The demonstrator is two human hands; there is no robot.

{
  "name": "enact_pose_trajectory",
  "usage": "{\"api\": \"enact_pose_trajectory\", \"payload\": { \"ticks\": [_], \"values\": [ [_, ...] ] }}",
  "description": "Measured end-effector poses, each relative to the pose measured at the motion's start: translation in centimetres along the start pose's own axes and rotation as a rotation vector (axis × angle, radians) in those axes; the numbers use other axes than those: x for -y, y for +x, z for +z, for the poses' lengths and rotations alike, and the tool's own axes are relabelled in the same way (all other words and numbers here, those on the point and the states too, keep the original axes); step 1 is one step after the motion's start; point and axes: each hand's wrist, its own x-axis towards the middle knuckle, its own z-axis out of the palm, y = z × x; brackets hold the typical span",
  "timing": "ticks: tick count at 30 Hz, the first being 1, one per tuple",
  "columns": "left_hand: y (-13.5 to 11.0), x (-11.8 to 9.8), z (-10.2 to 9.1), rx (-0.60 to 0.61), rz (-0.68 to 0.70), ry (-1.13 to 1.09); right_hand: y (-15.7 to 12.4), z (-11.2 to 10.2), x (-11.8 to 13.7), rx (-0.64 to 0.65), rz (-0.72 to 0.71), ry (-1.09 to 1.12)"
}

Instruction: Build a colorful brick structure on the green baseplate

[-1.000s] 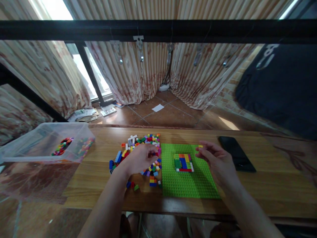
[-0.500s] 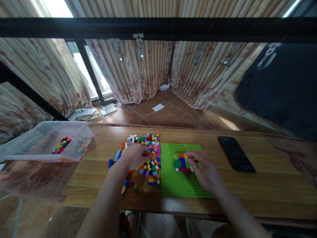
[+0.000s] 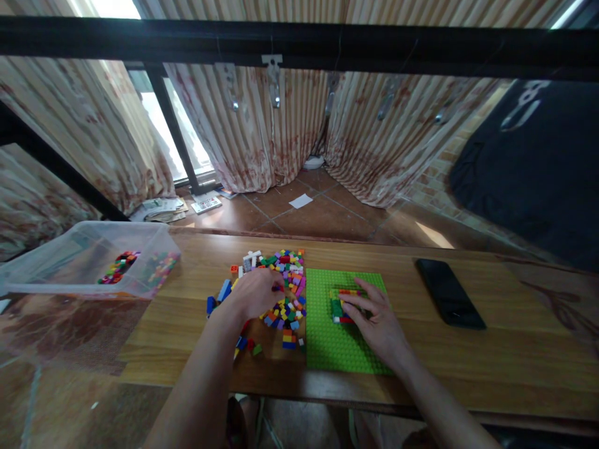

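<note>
A green baseplate lies on the wooden table, and a small multicoloured brick build stands on its far half. My right hand lies over that build with its fingers stretched flat across the top, hiding most of it. Left of the plate is a heap of loose coloured bricks. My left hand rests on the heap, fingers curled down among the bricks; what they pinch is hidden.
A black phone lies flat to the right of the baseplate. A clear plastic bin holding bricks stands at the table's left end. Beyond the table are a tiled floor, curtains and a black bar overhead.
My right hand, which held a small yellow brick at the plate's far right corner, moved left and down onto the build. My left hand stayed on the heap, shifting slightly.
</note>
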Motion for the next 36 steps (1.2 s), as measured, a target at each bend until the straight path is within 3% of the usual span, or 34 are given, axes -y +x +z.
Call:
{"api": "enact_pose_trajectory", "payload": {
  "ticks": [11, 36],
  "values": [
    [-0.2, -0.1, -0.1, 0.0, -0.007, 0.021, -0.2, 0.1, -0.1, -0.037, 0.007, 0.02],
    [0.0, 0.0, 0.2, -0.016, -0.026, -0.007, -0.2, -0.7, 0.6, 0.023, -0.161, -0.102]
  ]
}}
